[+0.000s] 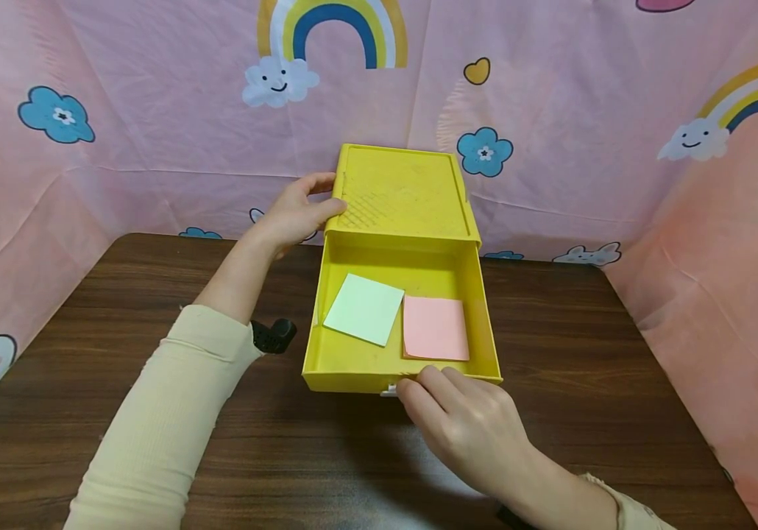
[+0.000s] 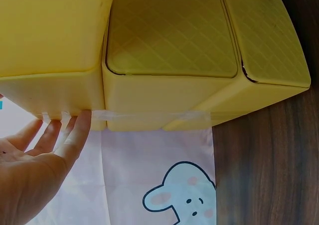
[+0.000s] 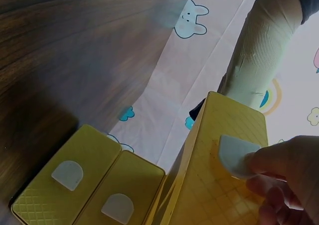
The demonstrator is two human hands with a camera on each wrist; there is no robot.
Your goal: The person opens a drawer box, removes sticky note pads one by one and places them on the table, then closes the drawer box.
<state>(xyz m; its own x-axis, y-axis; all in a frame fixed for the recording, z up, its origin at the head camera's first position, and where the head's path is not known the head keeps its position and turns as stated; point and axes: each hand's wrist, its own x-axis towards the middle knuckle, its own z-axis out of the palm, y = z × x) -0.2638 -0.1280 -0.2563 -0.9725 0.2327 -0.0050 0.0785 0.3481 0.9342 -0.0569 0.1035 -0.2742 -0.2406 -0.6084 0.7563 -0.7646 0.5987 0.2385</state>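
Observation:
A yellow drawer cabinet [image 1: 405,184] stands on the table, its top drawer [image 1: 346,381] pulled out towards me. Inside the drawer lie a pale green sticky note pad [image 1: 364,309] and a pink sticky note pad [image 1: 435,328], side by side. My left hand [image 1: 294,215] steadies the cabinet's upper left side, thumb at the top edge; in the left wrist view its straight fingers [image 2: 75,137] press against the side wall. With thumb and fingers, my right hand [image 1: 472,425] pinches the white handle [image 3: 235,156] on the drawer front.
Below the pulled-out drawer, two lower drawers with white handles [image 3: 68,175] are pushed in. Clear tape [image 2: 149,115] runs along the cabinet's side. A pink patterned cloth [image 1: 187,110] hangs behind and beside the dark wooden table [image 1: 571,353].

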